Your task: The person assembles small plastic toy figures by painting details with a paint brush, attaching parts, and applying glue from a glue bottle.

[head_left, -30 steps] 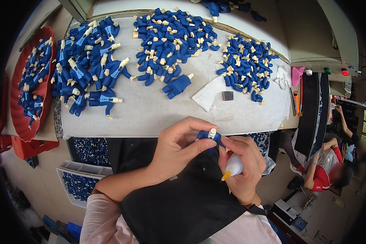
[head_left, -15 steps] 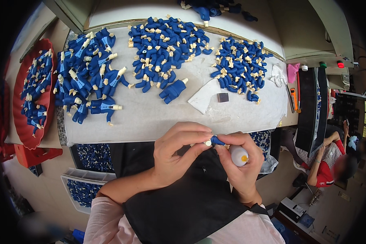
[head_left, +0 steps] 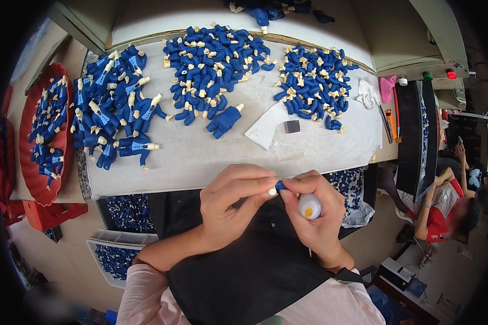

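Note:
My left hand (head_left: 234, 199) is closed in a pinch on a small blue figure part (head_left: 280, 185) with a round cream end (head_left: 272, 191); the fingers cover much of it. My right hand (head_left: 321, 216) pinches the blue side of the same spot, and I cannot tell whether one piece or two meet there. Against the right palm rests a small whitish squeeze bottle (head_left: 311, 205) with a yellow tip. Both hands are held over my black apron (head_left: 238, 265), just off the table's front edge. Beyond them a headless blue figure body (head_left: 224, 122) lies alone.
On the white-covered table (head_left: 200, 162) lie blue figures with arms (head_left: 111, 108), and two heaps of loose blue arms (head_left: 211, 65), (head_left: 314, 81). A dark small block (head_left: 292, 127) sits by a white cloth (head_left: 268, 127). A red tray (head_left: 30, 162) stands left; a co-worker (head_left: 442, 216) sits right.
Both hands have shifted slightly left and closer together, covering more of the blue part. The bottle has tilted a little in my right hand. The whole view has moved slightly.

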